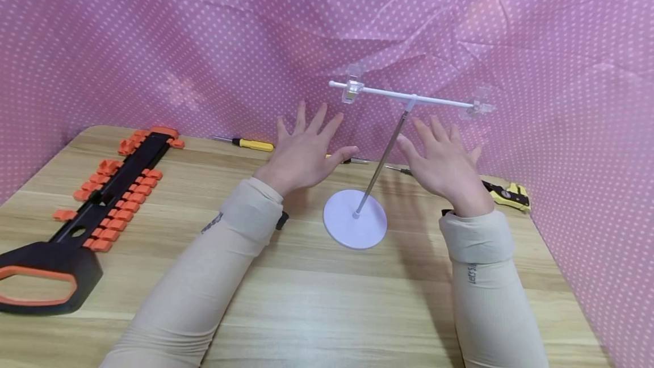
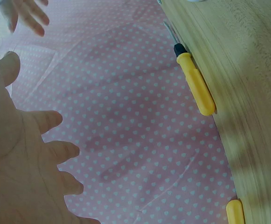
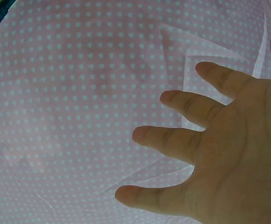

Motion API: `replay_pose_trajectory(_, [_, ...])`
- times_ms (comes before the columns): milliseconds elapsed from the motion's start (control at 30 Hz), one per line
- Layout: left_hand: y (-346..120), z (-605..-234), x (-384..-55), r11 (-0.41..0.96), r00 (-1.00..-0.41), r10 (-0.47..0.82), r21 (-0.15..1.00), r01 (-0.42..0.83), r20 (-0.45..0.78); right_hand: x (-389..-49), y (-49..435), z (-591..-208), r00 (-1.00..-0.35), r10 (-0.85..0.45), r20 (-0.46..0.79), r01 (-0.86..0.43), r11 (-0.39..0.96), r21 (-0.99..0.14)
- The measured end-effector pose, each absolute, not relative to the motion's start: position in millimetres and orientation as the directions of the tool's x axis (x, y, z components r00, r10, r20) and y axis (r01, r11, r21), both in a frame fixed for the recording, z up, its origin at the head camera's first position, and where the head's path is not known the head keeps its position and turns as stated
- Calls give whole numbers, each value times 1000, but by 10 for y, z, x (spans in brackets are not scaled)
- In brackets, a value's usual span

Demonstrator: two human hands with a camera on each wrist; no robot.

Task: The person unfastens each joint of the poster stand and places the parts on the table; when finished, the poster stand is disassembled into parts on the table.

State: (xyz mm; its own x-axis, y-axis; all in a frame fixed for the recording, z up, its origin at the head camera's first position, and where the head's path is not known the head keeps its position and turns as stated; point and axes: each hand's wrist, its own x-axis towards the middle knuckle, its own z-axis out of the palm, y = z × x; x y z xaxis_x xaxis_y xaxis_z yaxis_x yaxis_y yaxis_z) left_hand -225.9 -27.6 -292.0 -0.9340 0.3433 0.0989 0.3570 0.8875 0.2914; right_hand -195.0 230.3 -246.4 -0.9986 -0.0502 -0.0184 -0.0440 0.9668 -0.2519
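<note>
Both hands are held up with fingers spread and nothing in them. My left hand [image 1: 306, 152] is left of a white stand, and my right hand [image 1: 443, 163] is to its right. The stand has a round white base [image 1: 355, 237], a thin metal pole [image 1: 383, 163] and a white crossbar [image 1: 393, 94] with clear clips [image 1: 352, 90] at its ends. In the left wrist view, the palm [image 2: 14, 149] faces the pink cloth, away from the yellow-handled screwdriver [image 2: 198, 88]. The right palm [image 3: 238, 149] shows with fingers apart in the right wrist view.
At the left lies a long black holder [image 1: 92, 209] with orange clips [image 1: 128, 207]. Along the back edge are a yellow screwdriver [image 1: 255, 145] and other tools partly behind the hands. A yellow-and-black tool [image 1: 511, 195] lies at the right edge. Pink dotted cloth [image 1: 204, 44] surrounds the wooden table [image 1: 306, 311].
</note>
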Motion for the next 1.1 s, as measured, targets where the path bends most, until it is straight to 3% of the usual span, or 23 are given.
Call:
replay_pose_trajectory(367, [-273, -2910, -2260, 881, -937, 335, 319, 348, 96, -1932, 2286, -2418, -995, -97, 25, -100, 945, -311])
replay_pose_trajectory(700, [-254, -2838, -2257, 789, -916, 307, 469, 396, 258, -1845, 2257, -2311, -964, -199, 177, -265, 782, -564])
replay_pose_trajectory(933, [-200, -2783, -2198, 568, -854, 327, 639, 519, 404, -1785, 2197, -2287, -923, -231, 307, -383, 506, -773])
replay_pose_trajectory(1100, [-163, -2749, -2133, 367, -850, 395, 788, 494, 349, -1776, 2170, -2312, -871, -249, 423, -481, 261, -837])
